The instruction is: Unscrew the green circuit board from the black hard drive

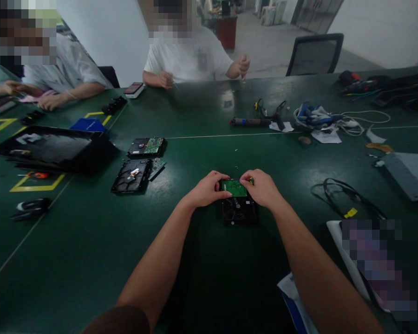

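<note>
A black hard drive [239,212] lies on the dark green table [202,278] straight in front of me. A small green circuit board [234,188] sits at its far end. My left hand [209,189] pinches the board's left edge with curled fingers. My right hand [261,188] grips its right edge, and something small and yellow shows at its fingertips. Both forearms reach in from the bottom of the view.
Two more hard drives [131,176] [146,146] and a loose board lie to the left beside a black tray [48,148]. Cables [348,197], a soldering iron [251,122] and papers lie to the right. Two people sit across the table, near an office chair [315,53].
</note>
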`<state>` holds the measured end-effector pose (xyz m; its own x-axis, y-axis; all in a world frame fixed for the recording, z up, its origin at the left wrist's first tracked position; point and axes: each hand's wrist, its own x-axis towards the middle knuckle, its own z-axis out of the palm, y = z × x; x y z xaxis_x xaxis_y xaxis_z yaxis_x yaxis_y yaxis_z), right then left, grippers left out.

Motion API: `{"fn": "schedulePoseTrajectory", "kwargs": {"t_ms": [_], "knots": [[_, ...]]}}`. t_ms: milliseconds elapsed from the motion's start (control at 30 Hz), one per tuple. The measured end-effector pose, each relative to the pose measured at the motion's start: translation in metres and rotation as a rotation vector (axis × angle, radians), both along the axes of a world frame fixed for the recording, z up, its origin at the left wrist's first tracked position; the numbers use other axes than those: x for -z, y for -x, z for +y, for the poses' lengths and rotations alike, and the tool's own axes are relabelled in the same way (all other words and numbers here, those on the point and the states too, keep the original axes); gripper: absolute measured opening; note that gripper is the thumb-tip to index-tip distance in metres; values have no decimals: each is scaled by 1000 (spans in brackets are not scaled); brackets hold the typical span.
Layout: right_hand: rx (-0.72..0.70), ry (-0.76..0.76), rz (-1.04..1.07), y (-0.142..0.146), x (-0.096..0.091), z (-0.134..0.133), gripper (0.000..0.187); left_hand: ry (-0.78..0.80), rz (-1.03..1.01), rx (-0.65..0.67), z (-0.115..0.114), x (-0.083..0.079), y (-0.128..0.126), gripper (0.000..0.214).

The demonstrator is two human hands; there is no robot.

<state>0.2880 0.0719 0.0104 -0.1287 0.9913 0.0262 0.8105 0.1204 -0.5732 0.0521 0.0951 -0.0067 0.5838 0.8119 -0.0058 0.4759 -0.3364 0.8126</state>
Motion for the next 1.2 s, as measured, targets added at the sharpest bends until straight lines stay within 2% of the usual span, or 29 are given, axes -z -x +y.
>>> {"fn": "schedulePoseTrajectory", "kwargs": {"t_ms": [233, 667, 1200], "knots": [[-10, -15, -53, 6, -2, -2, 12, -52, 11, 13, 0, -1, 0, 59], [23, -10, -75, 9, -2, -2, 16, -34, 19, 23, -1, -5, 0, 58], [50, -10, -103, 14, -8, -4, 16, -16, 11, 23, 1, -1, 1, 58]]}}
